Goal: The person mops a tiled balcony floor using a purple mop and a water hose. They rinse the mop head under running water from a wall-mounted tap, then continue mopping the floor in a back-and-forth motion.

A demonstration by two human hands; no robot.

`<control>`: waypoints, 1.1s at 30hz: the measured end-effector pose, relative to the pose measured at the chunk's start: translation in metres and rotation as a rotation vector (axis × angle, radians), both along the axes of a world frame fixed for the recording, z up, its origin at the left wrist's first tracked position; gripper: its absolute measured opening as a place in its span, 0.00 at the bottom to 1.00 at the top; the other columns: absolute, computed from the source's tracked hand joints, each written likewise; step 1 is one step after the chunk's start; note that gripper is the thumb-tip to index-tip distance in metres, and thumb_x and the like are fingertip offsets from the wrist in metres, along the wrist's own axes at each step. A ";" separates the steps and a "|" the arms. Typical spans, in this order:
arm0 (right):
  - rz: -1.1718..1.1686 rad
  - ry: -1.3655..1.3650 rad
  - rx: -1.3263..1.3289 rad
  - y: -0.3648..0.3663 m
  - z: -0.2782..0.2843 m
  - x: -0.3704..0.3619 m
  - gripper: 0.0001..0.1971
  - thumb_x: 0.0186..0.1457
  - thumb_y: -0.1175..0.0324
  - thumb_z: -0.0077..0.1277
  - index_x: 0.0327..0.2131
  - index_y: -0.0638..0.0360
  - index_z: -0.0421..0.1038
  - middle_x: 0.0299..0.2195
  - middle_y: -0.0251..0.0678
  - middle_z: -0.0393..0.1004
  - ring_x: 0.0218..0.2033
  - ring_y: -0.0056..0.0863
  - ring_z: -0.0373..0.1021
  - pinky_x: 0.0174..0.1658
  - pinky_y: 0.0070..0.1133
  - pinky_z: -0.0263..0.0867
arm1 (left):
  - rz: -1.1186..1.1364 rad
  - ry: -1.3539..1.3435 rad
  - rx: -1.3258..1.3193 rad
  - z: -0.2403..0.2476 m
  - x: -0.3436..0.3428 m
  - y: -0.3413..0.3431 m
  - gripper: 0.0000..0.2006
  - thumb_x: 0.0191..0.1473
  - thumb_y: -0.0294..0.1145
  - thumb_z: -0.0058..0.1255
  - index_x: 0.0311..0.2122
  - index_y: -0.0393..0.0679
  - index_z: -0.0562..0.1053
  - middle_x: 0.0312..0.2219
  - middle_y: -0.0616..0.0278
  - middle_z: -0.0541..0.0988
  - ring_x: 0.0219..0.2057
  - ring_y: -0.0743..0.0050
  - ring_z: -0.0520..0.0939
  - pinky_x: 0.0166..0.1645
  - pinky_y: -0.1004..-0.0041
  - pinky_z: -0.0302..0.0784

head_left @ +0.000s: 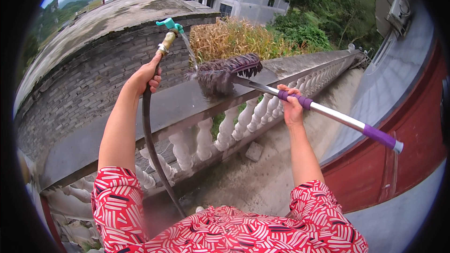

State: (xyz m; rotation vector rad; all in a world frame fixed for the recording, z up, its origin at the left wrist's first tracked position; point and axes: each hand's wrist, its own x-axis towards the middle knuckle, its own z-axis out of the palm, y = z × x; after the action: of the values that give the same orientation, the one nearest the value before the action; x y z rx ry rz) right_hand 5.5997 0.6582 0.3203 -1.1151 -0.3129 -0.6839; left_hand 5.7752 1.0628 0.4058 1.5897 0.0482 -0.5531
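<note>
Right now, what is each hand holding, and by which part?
Left hand grips the dark hose just below its nozzle. Right hand grips the mop by its upper purple handle sleeve.

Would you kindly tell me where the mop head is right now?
In the head view, the mop head rests centrally on the railing, under the hose nozzle's water.

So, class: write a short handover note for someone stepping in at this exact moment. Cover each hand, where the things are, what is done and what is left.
Left hand: closed round the dark hose, just below its teal nozzle; water streams out.
Right hand: closed on the mop handle at its purple grip.
Mop head: resting on the balustrade rail, under the stream.
Done: mop head looks wet.
Left: rinsing seems unfinished; water is running.
</note>
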 end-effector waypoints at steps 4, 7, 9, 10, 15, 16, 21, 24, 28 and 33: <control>0.015 0.047 -0.110 0.031 -0.008 -0.003 0.11 0.38 0.77 0.42 0.30 0.55 0.60 0.44 0.46 0.64 0.50 0.35 0.56 0.56 0.31 0.46 | -0.045 -0.008 0.008 0.002 -0.003 -0.015 0.27 0.46 0.66 0.36 0.21 0.48 0.58 0.09 0.74 0.57 0.07 0.89 0.53 0.10 0.82 0.50; -0.003 0.042 -0.176 0.059 -0.004 -0.012 0.10 0.39 0.79 0.42 0.29 0.56 0.60 0.44 0.45 0.63 0.49 0.33 0.57 0.53 0.30 0.52 | -0.103 -0.018 0.017 0.002 -0.005 -0.026 0.28 0.45 0.67 0.36 0.21 0.48 0.57 0.09 0.75 0.55 0.06 0.90 0.51 0.10 0.83 0.48; -0.025 0.029 -0.209 0.065 -0.001 -0.012 0.10 0.40 0.78 0.43 0.30 0.55 0.60 0.45 0.45 0.62 0.49 0.32 0.57 0.51 0.30 0.56 | -0.105 -0.068 0.050 0.004 -0.005 -0.038 0.26 0.47 0.63 0.37 0.24 0.45 0.61 0.10 0.74 0.55 0.07 0.89 0.52 0.10 0.83 0.50; -0.038 0.023 -0.227 0.066 0.001 -0.013 0.10 0.41 0.78 0.44 0.31 0.55 0.60 0.45 0.45 0.61 0.49 0.32 0.57 0.49 0.30 0.57 | -0.104 -0.089 0.090 0.004 -0.006 -0.048 0.25 0.48 0.61 0.39 0.28 0.44 0.62 0.11 0.74 0.56 0.07 0.88 0.52 0.11 0.82 0.51; -0.052 0.012 -0.192 0.063 -0.006 -0.020 0.09 0.41 0.77 0.44 0.30 0.56 0.60 0.43 0.43 0.63 0.49 0.34 0.57 0.51 0.31 0.55 | 0.090 -0.192 0.146 -0.020 0.012 -0.079 0.19 0.47 0.46 0.51 0.31 0.38 0.65 0.13 0.68 0.60 0.08 0.83 0.57 0.11 0.78 0.56; -0.087 -0.009 -0.260 0.058 -0.010 -0.021 0.09 0.41 0.78 0.44 0.30 0.57 0.60 0.41 0.43 0.65 0.49 0.35 0.58 0.52 0.32 0.53 | 0.112 -0.183 0.143 -0.023 0.017 -0.077 0.18 0.47 0.45 0.52 0.30 0.39 0.65 0.13 0.67 0.60 0.09 0.83 0.58 0.11 0.78 0.56; -0.137 -0.009 -0.375 0.041 -0.016 -0.028 0.08 0.41 0.79 0.44 0.29 0.59 0.62 0.37 0.41 0.67 0.48 0.37 0.60 0.54 0.32 0.49 | 0.203 -0.186 0.106 -0.027 0.033 -0.062 0.14 0.48 0.39 0.50 0.24 0.42 0.62 0.12 0.67 0.61 0.08 0.82 0.58 0.11 0.77 0.55; -0.126 0.014 -0.382 0.024 -0.022 -0.032 0.08 0.41 0.78 0.44 0.29 0.59 0.61 0.37 0.40 0.67 0.49 0.39 0.58 0.54 0.33 0.48 | 0.275 -0.174 0.055 -0.030 0.045 -0.060 0.13 0.46 0.36 0.52 0.23 0.38 0.63 0.13 0.65 0.63 0.09 0.78 0.62 0.10 0.74 0.59; -0.120 0.051 -0.392 0.025 -0.027 -0.036 0.07 0.42 0.77 0.44 0.29 0.59 0.61 0.38 0.40 0.66 0.50 0.39 0.57 0.54 0.33 0.50 | 0.376 -0.191 0.101 -0.038 0.054 -0.054 0.11 0.46 0.34 0.50 0.25 0.41 0.61 0.11 0.68 0.60 0.08 0.82 0.59 0.10 0.76 0.56; -0.095 0.067 -0.345 0.024 -0.029 -0.035 0.08 0.42 0.80 0.44 0.30 0.59 0.62 0.37 0.40 0.68 0.49 0.37 0.59 0.53 0.32 0.50 | 0.412 -0.228 0.113 -0.042 0.065 -0.043 0.12 0.44 0.30 0.51 0.31 0.47 0.60 0.11 0.70 0.59 0.08 0.84 0.57 0.11 0.77 0.55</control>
State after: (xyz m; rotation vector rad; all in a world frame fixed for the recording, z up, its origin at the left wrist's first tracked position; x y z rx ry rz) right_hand 5.5643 0.6827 0.2912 -1.4864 -0.3305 -0.6903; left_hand 5.8404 1.0199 0.3636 1.6848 0.2331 -0.0488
